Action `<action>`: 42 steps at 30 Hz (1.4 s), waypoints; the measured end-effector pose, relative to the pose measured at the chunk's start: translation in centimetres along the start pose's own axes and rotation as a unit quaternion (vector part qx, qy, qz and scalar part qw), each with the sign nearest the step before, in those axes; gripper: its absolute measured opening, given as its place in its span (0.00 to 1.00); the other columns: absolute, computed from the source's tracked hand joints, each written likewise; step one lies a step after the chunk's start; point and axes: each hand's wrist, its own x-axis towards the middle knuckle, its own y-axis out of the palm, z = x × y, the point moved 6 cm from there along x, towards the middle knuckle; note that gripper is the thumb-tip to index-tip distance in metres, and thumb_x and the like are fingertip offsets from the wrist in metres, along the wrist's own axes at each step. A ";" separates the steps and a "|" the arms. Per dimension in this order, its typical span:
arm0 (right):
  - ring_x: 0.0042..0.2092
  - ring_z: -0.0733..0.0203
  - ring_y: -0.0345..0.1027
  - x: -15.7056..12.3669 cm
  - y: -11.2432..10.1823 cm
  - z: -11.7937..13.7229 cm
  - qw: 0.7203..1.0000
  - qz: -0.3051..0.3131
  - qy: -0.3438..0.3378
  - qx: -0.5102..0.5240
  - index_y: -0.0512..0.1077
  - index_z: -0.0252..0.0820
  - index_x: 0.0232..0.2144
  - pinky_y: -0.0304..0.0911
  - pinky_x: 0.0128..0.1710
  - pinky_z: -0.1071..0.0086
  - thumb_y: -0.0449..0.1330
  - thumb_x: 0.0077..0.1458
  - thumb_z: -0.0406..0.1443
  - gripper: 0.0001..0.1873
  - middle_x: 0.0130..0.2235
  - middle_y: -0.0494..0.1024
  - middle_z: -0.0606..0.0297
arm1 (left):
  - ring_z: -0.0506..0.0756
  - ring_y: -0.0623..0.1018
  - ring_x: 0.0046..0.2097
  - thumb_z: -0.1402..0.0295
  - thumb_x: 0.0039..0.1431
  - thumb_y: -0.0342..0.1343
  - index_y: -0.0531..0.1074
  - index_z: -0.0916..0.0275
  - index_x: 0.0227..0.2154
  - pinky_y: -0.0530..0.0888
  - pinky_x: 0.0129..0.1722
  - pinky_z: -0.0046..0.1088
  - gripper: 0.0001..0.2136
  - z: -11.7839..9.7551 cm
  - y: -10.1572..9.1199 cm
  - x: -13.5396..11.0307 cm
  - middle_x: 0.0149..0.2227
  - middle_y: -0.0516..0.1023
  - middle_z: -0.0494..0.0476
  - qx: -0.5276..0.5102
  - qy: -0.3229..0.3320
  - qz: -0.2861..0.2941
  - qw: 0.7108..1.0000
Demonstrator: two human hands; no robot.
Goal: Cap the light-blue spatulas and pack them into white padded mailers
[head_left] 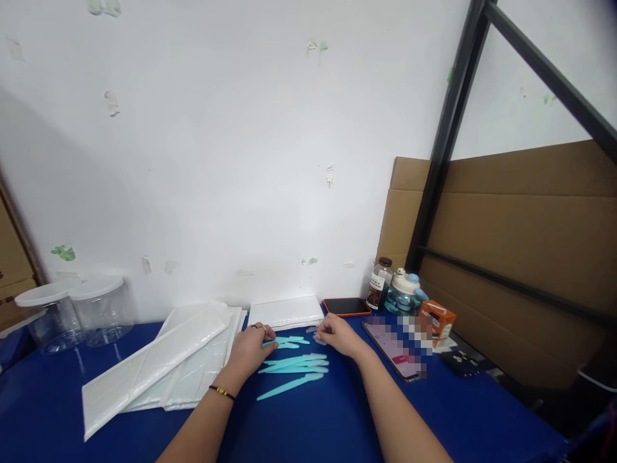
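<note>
Several turquoise eyebrow razors [294, 366] lie in a loose row on the blue table, handles mostly to the left. At the upper part of this row my left hand [251, 347] has its fingers curled, thumb and forefinger closed on the handle end of a razor [285, 345]. To the right, my right hand [336, 335] is pinched at the fingertips around a small clear plastic cap, partly hidden by the fingers. A few more clear caps [311, 330] lie just left of those fingertips. One razor [290, 386] sits apart, nearest to me.
White padded mailers [159, 366] are piled at left, with two lidded clear jars [103, 312] behind. A white stack [284, 312] lies by the wall. On the right are two phones [346, 307], a brown-capped bottle [378, 284], a blue bottle [403, 294] and an orange box [436, 323].
</note>
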 end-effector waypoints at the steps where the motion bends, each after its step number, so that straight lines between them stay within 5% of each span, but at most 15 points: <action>1: 0.34 0.64 0.64 -0.1 0.3 0.5 1.000 0.021 -0.018 0.013 0.75 0.41 0.26 0.58 0.34 0.74 0.61 0.48 0.39 0.07 0.33 0.69 0.65 | 0.54 0.73 0.39 0.58 0.49 0.54 0.73 0.57 0.34 0.63 0.36 0.26 0.12 -0.4 0.2 -0.2 0.35 0.74 0.53 -0.012 0.011 0.013 1.000; 5: 0.32 0.65 0.62 -0.4 2.1 2.0 0.994 0.100 -0.045 0.013 0.76 0.41 0.27 0.57 0.30 0.75 0.68 0.38 0.41 0.12 0.33 0.69 0.66 | 0.51 0.72 0.35 0.55 0.44 0.57 0.74 0.57 0.31 0.63 0.32 0.23 0.13 -1.7 1.4 -0.9 0.32 0.74 0.49 -0.049 0.050 0.084 0.994; 8: 0.30 0.66 0.62 -0.3 2.9 2.0 0.993 0.112 -0.027 0.030 0.75 0.39 0.25 0.57 0.28 0.76 0.66 0.41 0.39 0.08 0.32 0.70 0.65 | 0.50 0.72 0.32 0.59 0.48 0.54 0.73 0.58 0.27 0.62 0.30 0.22 0.09 -1.9 1.8 -0.9 0.29 0.74 0.48 -0.052 0.047 0.099 0.993; 14: 0.32 0.65 0.64 0.2 1.4 0.0 0.999 0.028 0.007 0.030 0.74 0.38 0.23 0.57 0.30 0.75 0.63 0.43 0.35 0.05 0.32 0.70 0.65 | 0.51 0.72 0.33 0.62 0.52 0.52 0.74 0.58 0.27 0.61 0.32 0.25 0.09 -0.6 -0.4 0.1 0.30 0.76 0.50 0.012 0.015 0.009 1.000; 19: 0.34 0.63 0.64 0.3 -0.1 -1.2 0.998 -0.025 0.040 -0.029 0.75 0.39 0.24 0.57 0.34 0.73 0.64 0.42 0.35 0.04 0.32 0.70 0.64 | 0.53 0.73 0.38 0.62 0.51 0.53 0.75 0.56 0.28 0.62 0.36 0.27 0.07 0.3 -0.9 0.2 0.33 0.76 0.50 0.063 -0.016 -0.002 0.998; 27: 0.30 0.65 0.65 -0.5 2.0 -0.1 0.992 0.127 0.004 -0.008 0.75 0.40 0.22 0.55 0.28 0.76 0.66 0.38 0.34 0.04 0.29 0.72 0.67 | 0.54 0.72 0.42 0.59 0.50 0.54 0.74 0.56 0.34 0.63 0.41 0.28 0.10 -1.7 -0.4 -0.5 0.37 0.75 0.52 0.031 0.019 0.014 0.999; 34: 0.33 0.65 0.64 -0.3 1.8 0.9 0.997 0.073 -0.028 0.005 0.74 0.40 0.25 0.56 0.31 0.75 0.64 0.43 0.34 0.04 0.34 0.71 0.66 | 0.54 0.71 0.41 0.63 0.52 0.53 0.75 0.54 0.26 0.60 0.41 0.30 0.07 -3.3 0.1 -0.9 0.32 0.76 0.48 0.040 0.075 0.031 0.996; 42: 0.33 0.63 0.64 0.1 -0.6 -0.8 0.998 -0.034 0.042 -0.034 0.74 0.39 0.23 0.57 0.33 0.73 0.62 0.44 0.33 0.02 0.32 0.69 0.64 | 0.55 0.71 0.42 0.64 0.54 0.51 0.75 0.54 0.27 0.60 0.38 0.30 0.08 0.2 -1.6 -0.3 0.33 0.76 0.51 0.108 -0.012 -0.009 0.994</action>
